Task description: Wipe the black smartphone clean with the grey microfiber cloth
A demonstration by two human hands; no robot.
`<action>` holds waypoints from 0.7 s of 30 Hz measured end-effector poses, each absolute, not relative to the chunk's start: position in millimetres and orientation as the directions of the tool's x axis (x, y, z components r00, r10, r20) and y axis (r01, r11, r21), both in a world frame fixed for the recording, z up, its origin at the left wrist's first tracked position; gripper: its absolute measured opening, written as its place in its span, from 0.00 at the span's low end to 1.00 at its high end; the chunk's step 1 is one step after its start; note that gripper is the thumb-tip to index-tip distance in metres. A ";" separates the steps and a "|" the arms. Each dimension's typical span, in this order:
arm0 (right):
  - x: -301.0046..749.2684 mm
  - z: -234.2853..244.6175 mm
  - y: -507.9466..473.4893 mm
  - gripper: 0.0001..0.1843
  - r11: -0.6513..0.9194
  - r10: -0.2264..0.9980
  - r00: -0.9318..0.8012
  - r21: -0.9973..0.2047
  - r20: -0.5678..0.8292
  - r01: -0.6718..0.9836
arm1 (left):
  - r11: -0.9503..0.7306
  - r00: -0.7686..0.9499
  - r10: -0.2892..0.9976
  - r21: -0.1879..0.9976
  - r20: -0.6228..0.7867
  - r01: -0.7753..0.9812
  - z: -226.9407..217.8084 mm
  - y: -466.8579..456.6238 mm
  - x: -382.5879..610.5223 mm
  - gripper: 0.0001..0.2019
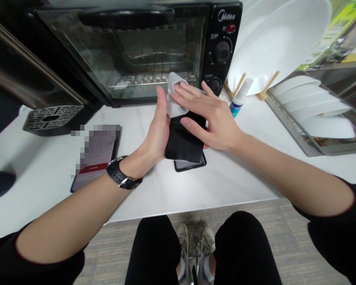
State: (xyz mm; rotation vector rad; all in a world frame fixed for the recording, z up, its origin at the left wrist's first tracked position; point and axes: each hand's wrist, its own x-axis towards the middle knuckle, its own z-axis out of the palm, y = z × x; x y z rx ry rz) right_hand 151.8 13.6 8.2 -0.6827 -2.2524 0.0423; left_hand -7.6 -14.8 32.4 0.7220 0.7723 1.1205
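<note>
My left hand (158, 132) is closed around the side of a black smartphone (184, 140), its thumb up along the left edge and fingertips just showing at the right edge. The phone's dark glossy face points up at me. Across its upper part lies a light grey cleaning cloth (175, 103) with a zigzag edge. Fingers of my right hand (215, 114) press this cloth against the phone, and they cover part of both. Below the phone, a black phone case (191, 166) rests on the white counter (154, 198), partly hidden.
A Midea toaster oven (154, 51) stands right behind my hands. On the right are a small spray bottle (240, 99), large white plates (279, 43) and a dish rack (317, 148). Another phone (96, 154) lies left, near a machine's drip tray (52, 116).
</note>
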 end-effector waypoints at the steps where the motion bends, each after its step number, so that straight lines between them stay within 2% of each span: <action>1: 150.6 8.4 11.3 0.25 0.883 0.446 -0.595 -0.221 0.669 0.413 | 0.223 0.203 0.970 0.832 -0.136 -0.507 31.2 -13.3 -7.6 0.31; 5: 146.9 5.3 2.6 0.20 0.974 0.213 -0.656 -0.104 0.724 0.201 | 0.069 0.066 0.997 0.872 -0.042 -0.484 30.9 -7.2 -13.1 0.31; 9: 148.6 2.1 -0.4 0.16 0.986 0.052 -0.572 0.048 0.819 0.159 | -0.013 0.076 0.996 0.883 0.055 -0.469 34.2 -5.0 -20.8 0.35; 11: 150.7 2.4 1.0 0.15 0.972 0.090 -0.513 0.037 0.854 0.232 | -0.004 0.094 0.994 0.873 0.058 -0.488 35.5 -5.1 -22.4 0.35; 13: 152.5 3.2 4.5 0.16 0.931 0.232 -0.459 -0.058 0.857 0.362 | 0.053 0.146 0.989 0.860 0.025 -0.508 37.2 -6.2 -21.9 0.36; 15: 153.5 3.6 9.4 0.18 0.853 0.407 -0.415 -0.176 0.814 0.491 | 0.117 0.202 0.979 0.847 -0.012 -0.518 39.3 -8.8 -19.8 0.38; 17: 153.7 3.9 14.3 0.20 0.784 0.525 -0.390 -0.252 0.756 0.567 | 0.210 0.257 0.962 0.843 -0.088 -0.495 41.3 -12.6 -16.5 0.37; 21: 152.9 5.9 16.7 0.25 0.775 0.573 -0.433 -0.289 0.696 0.562 | 0.325 0.265 0.938 0.827 -0.222 -0.459 40.3 -18.2 -9.7 0.30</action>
